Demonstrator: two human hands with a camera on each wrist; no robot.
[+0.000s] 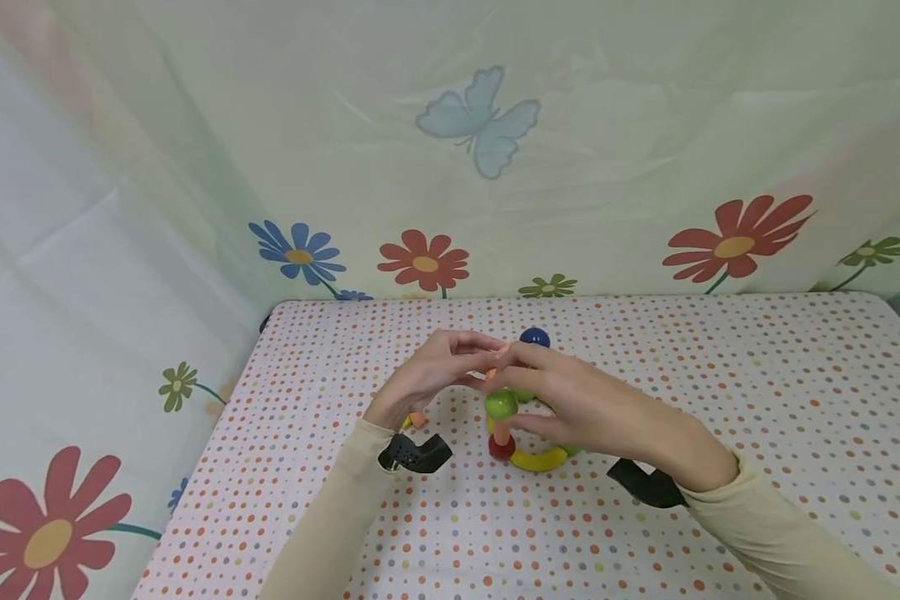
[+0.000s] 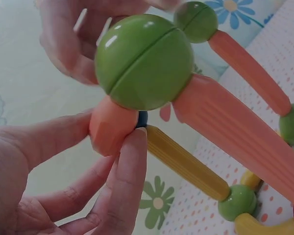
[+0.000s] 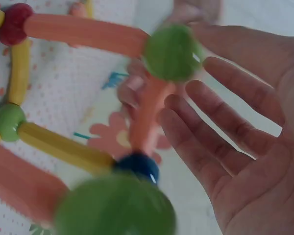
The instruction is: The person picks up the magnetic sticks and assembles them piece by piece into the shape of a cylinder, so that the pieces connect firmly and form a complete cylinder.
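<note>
A toy frame of colored balls and rods stands on the table between both hands. My left hand (image 1: 431, 371) pinches an orange rod (image 2: 109, 129) between thumb and fingers, beside a green ball (image 2: 142, 63). Close to that green ball in the right wrist view is my right hand (image 3: 245, 117), its fingers extended and loosely spread; contact with the ball is unclear. Under the ball, an upright orange rod (image 1: 502, 432) meets a red ball (image 1: 502, 447) at the base. A curved yellow rod (image 1: 537, 460) runs from it. A blue ball (image 1: 535, 337) shows behind the hands.
Small orange and yellow pieces (image 1: 417, 419) lie on the dotted tablecloth (image 1: 345, 358) by the left wrist. A curtain (image 1: 615, 150) printed with flowers and a butterfly hangs behind the table, with another at the left.
</note>
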